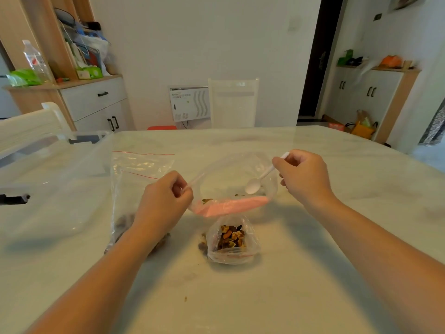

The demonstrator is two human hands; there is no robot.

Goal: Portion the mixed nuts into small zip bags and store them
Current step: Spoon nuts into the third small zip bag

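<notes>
Over the pale marble tabletop (313, 273), left hand (166, 203) pinches big clear pink-strip bag (226, 206) open, right hand (303, 174) grips white plastic spoon (254, 186); scooping step, next prob. nuts into small clear zip bag (232, 239).

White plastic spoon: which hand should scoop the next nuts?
Right. The right hand already pinches the white plastic spoon inside the big clear bag, whose rim the left hand holds.
</notes>
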